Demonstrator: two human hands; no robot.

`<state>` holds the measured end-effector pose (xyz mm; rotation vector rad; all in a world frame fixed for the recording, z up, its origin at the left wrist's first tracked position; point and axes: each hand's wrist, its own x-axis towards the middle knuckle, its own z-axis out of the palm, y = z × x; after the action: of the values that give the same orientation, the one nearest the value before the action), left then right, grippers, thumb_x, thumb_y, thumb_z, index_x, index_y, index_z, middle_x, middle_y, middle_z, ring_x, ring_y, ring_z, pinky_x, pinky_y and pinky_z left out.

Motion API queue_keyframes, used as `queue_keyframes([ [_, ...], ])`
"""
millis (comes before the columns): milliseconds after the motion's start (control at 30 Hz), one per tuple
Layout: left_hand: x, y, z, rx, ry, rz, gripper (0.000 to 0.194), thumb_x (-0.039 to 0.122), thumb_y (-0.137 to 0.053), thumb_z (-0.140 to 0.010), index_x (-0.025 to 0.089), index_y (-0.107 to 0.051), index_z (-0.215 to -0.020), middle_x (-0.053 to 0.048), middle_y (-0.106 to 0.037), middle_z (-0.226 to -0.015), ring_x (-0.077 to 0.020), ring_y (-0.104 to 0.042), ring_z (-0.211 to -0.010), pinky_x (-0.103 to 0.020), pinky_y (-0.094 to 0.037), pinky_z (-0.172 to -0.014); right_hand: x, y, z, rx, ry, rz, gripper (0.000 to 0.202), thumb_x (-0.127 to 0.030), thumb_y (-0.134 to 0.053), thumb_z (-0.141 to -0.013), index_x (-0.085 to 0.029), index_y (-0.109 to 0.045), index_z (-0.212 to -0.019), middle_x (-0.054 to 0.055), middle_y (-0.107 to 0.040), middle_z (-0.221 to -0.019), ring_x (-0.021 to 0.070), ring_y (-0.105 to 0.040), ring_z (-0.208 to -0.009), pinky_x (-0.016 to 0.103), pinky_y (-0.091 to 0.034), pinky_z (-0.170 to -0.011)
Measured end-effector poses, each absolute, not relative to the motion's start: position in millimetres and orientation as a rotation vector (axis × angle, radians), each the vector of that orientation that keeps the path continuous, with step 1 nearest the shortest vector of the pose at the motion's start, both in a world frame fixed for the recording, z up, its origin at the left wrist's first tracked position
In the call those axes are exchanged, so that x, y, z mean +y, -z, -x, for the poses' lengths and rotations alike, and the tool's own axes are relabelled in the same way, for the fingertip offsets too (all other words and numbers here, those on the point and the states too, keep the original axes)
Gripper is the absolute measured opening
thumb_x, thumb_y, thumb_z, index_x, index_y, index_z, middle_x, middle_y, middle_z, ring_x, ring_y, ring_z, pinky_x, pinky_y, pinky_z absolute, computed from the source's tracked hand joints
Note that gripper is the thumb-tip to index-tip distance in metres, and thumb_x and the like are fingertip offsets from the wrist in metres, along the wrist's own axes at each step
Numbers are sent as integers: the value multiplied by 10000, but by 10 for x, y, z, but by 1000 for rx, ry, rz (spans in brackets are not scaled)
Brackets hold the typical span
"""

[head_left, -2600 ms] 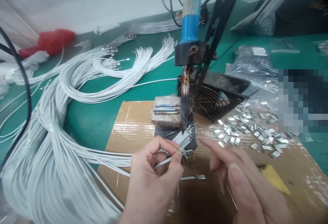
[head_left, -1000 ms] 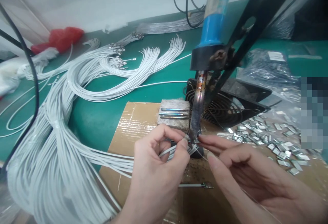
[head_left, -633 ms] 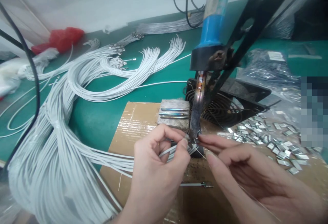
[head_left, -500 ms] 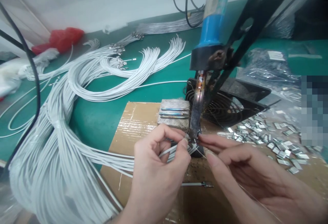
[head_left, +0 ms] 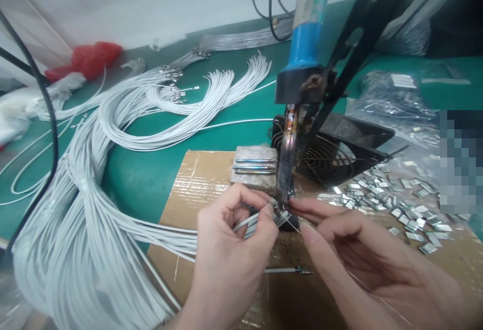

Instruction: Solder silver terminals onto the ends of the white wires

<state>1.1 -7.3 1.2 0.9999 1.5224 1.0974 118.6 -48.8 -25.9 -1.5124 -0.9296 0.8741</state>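
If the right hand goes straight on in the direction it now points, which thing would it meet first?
Most likely the iron's dark lower end, just ahead of the right hand, with the left hand beyond it. Depth is unclear, so the right hand might pass in front instead.

red bag (head_left: pixel 94 59), back left | black cable (head_left: pixel 55 144), left | black fan (head_left: pixel 330 158)

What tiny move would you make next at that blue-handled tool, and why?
Probably ease the thin wire at the right hand's thumb slightly toward the tip of the blue-handled tool. The left hand pinches a white cable close by that tip, and the wire points the same way. Whether they touch is too small to tell.
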Motion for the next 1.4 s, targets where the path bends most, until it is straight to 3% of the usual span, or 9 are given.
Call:
queue_keyframes([
  [267, -78, 15, -28, 1517, -1111, -980, 104, 110, -742, -685, 163, -663, -643, 5, -731, -709, -83, -628, -600, -122, -483, -537, -493, 296, -1209, -954, -841, 1531, 219, -316, -777, -837, -264, -662, -658, -57, -825, -1011, 87, -790, -880, 40, -559, -776],
  [500, -167, 99, 39, 1533, -982, -1055, 87, 179, -735, -781, 193, -653, -758, -3, -708, -737, -108, -553, -600, -175, -416, -510, -443, 402, -1369, -1177, -823, 1442, 265, -322, -760, -882, -245, -648, -655, -7, -845, -963, 136, -820, -813, 111, -609, -797],
  [767, -178, 61, -18, 1613, -1067, -1008, 97, 208, -761, -728, 190, -670, -698, -24, -702, -774, -113, -499, -583, -205, -330, -482, -421, 389, -1356, -1150, -844, 1413, 264, -310, -762, -890, -244, -652, -659, 1, -845, -959, 146, -823, -834, 124, -616, -803],
  [967, -163, 83, 15, 1593, -968, -1060, 90, 227, -740, -757, 190, -661, -735, 39, -551, -602, -101, -416, -533, -188, -328, -477, -399, 388, -1375, -1189, -835, 1431, 266, -301, -740, -904, -245, -643, -663, -9, -847, -957, 141, -825, -843, 111, -611, -802],
  [1167, -147, 74, 26, 1561, -904, -1054, 90, 214, -730, -754, 179, -648, -744, 61, -502, -584, -87, -386, -524, -173, -306, -475, -419, 401, -1397, -1202, -834, 1429, 278, -310, -721, -921, -244, -637, -664, -13, -846, -978, 133, -824, -859, 102, -606, -809],
  [1400, -181, 30, -47, 1604, -1025, -974, 89, 163, -736, -712, 181, -653, -687, 22, -630, -656, -95, -464, -548, -179, -355, -496, -443, 393, -1406, -1202, -804, 1485, 290, -368, -745, -897, -247, -662, -647, 16, -845, -965, 172, -826, -823, 160, -633, -804],
])
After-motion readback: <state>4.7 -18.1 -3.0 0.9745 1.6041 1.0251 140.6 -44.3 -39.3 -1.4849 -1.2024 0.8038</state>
